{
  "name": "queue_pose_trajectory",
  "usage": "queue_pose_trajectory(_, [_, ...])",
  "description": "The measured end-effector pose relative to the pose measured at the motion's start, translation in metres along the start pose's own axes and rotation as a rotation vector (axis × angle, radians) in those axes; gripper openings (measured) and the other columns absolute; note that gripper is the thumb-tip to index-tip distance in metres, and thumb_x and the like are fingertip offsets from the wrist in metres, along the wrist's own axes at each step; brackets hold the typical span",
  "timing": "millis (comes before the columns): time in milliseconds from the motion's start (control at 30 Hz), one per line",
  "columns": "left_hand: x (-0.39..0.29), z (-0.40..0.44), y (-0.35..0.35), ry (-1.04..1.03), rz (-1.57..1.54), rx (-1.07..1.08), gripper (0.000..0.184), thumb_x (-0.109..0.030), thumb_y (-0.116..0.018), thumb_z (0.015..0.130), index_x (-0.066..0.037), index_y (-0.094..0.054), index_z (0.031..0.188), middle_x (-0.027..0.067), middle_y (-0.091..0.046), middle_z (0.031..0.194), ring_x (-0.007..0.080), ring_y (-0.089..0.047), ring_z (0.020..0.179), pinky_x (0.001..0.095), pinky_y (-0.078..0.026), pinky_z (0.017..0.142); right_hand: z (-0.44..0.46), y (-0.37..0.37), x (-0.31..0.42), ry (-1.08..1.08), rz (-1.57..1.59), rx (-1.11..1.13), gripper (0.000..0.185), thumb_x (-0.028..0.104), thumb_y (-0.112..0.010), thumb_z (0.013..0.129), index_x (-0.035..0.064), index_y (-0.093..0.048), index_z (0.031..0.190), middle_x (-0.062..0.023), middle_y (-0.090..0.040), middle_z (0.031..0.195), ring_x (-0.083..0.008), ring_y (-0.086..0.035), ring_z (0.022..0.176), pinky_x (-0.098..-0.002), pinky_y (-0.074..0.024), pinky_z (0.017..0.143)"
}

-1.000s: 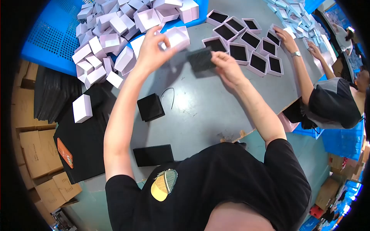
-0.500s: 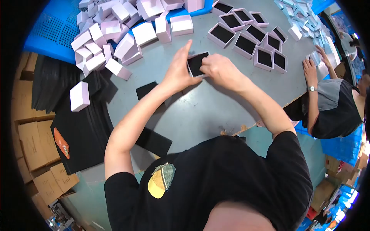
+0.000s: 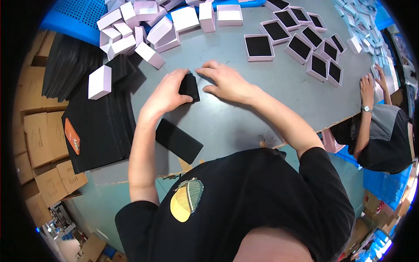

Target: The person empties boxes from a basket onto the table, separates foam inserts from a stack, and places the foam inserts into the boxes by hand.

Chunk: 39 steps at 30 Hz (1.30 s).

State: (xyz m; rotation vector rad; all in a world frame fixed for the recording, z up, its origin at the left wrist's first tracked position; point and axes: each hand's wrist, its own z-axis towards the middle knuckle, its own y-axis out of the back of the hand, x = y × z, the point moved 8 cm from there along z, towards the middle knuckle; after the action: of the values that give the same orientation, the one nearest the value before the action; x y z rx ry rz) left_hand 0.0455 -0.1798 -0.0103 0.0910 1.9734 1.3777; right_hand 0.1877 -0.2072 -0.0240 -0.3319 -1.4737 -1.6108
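Note:
My left hand (image 3: 166, 94) has its thumb and fingers curled round the ends of a small black foam pad (image 3: 190, 87) on the grey table. Just right of that pad, my right hand (image 3: 227, 83) is open above the tabletop, fingers apart and holding nothing. A longer black foam strip (image 3: 179, 140) lies near the table edge, below my left hand. Beyond my right hand sits a pale pink box (image 3: 259, 58) with a black foam lining, beside several similar lined boxes (image 3: 299, 48).
Unlined pale boxes (image 3: 185, 18) are heaped at the back, by a blue crate (image 3: 72, 19). Black foam sheets (image 3: 100, 135) are stacked at left, bearing an orange phone-like object (image 3: 72, 136) and a box (image 3: 100, 82). At right, a co-worker (image 3: 379, 131) handles light-blue boxes (image 3: 355, 22).
The lined box that was between my hands now stands with the other lined boxes. My hands have moved left, and my left hand has taken hold of a black foam pad.

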Motion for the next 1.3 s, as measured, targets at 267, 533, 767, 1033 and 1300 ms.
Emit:
queue_pose_trajectory(267, [0.008, -0.014, -0.001, 0.074, -0.071, -0.072, 0.075, -0.017, -0.088, 0.061, -0.003, -0.060, 0.129, 0.0174, -0.062, 0.121, 0.0354, -0.056, 0.119, 0.0411, -0.044, 0.101, -0.007, -0.008, -0.008, -0.061, -0.014, 0.110, 0.013, 0.013, -0.063, 0.088, 0.0001, -0.065, 0.088, -0.0157, -0.065, 0.084, -0.0343, -0.062, 0.081, -0.0424, -0.0498, 0.074])
queue_pose_trajectory(533, [0.000, -0.023, -0.007, 0.065, -0.176, -0.094, 0.074, -0.021, -0.090, 0.060, -0.004, -0.061, 0.127, 0.0170, -0.063, 0.115, 0.0335, -0.059, 0.111, 0.0410, -0.047, 0.098, -0.159, 0.091, 0.003, -0.217, 0.769, 0.373, 0.013, 0.011, -0.076, 0.083, -0.0003, -0.070, 0.084, -0.0034, -0.065, 0.076, -0.0118, -0.059, 0.073, -0.0296, -0.0478, 0.066])
queue_pose_trajectory(767, [-0.037, -0.010, -0.027, 0.088, -0.580, 0.024, 0.066, -0.017, -0.089, 0.064, -0.002, -0.062, 0.122, 0.0108, -0.064, 0.108, 0.0243, -0.063, 0.102, 0.0353, -0.050, 0.090, -0.250, 0.176, 0.006, -0.690, -0.333, 0.112, 0.021, 0.013, -0.080, 0.072, 0.0022, -0.073, 0.088, -0.0125, -0.063, 0.077, -0.0272, -0.064, 0.075, -0.0359, -0.0498, 0.065])
queue_pose_trajectory(1033, [-0.108, -0.012, -0.023, -0.146, -0.437, -0.017, 0.063, -0.016, -0.088, 0.066, -0.001, -0.061, 0.120, 0.0104, -0.059, 0.104, 0.0251, -0.062, 0.098, 0.0351, -0.050, 0.087, -0.108, 0.090, 0.031, -0.291, 0.207, -0.154, 0.019, 0.005, -0.071, 0.085, 0.0007, -0.065, 0.103, -0.0030, -0.059, 0.075, -0.0089, -0.055, 0.062, -0.0274, -0.0459, 0.059])
queue_pose_trajectory(1300, [-0.082, -0.008, -0.033, -0.074, -0.447, 0.019, 0.062, -0.011, -0.086, 0.068, -0.003, -0.061, 0.123, 0.0066, -0.061, 0.105, 0.0182, -0.062, 0.098, 0.0321, -0.050, 0.087, -0.137, 0.100, -0.003, -0.460, 1.044, -0.151, 0.013, 0.002, -0.069, 0.087, 0.0001, -0.059, 0.095, -0.0053, -0.059, 0.077, -0.0130, -0.058, 0.064, -0.0268, -0.0472, 0.056])
